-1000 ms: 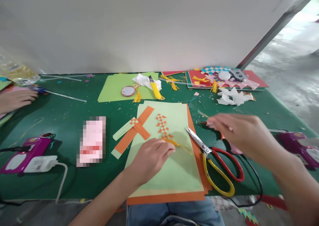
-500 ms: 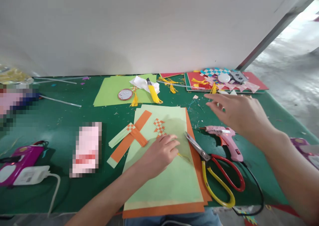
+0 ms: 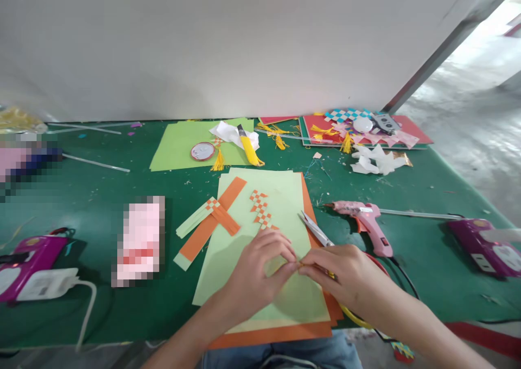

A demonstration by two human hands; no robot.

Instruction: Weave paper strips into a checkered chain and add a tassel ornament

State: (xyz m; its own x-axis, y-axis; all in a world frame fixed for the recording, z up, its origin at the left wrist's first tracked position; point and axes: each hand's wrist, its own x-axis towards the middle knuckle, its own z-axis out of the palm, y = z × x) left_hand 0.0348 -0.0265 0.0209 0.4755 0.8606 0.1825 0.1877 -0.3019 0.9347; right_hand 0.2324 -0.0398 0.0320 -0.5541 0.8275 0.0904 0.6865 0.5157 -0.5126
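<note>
My left hand (image 3: 260,266) is closed in a pinch, thumb and forefinger meeting my right hand (image 3: 345,274) over the light green paper (image 3: 280,315). My right hand is pinched shut too. A small yellow thread (image 3: 300,265) shows between the two sets of fingertips, mostly hidden by them. Just above my left hand lies a woven orange-and-green checkered strip (image 3: 260,209). Scissors (image 3: 315,229) rest at the paper's right edge, their handles partly behind my right hand. Left of the paper are crossed orange strips (image 3: 214,222) with a woven middle and green strips.
A pink glue gun (image 3: 366,220) lies to the right, near a purple power strip (image 3: 484,244). At the back are a yellow utility knife (image 3: 249,145), a round tin (image 3: 202,151), tassels (image 3: 279,140) and crumpled white paper (image 3: 378,159). Another purple power strip (image 3: 36,255) sits left.
My right hand has come down and left from above the glue gun to meet my left hand. Its fingers have closed; my left hand has shifted slightly, now pinching the yellow thread.
</note>
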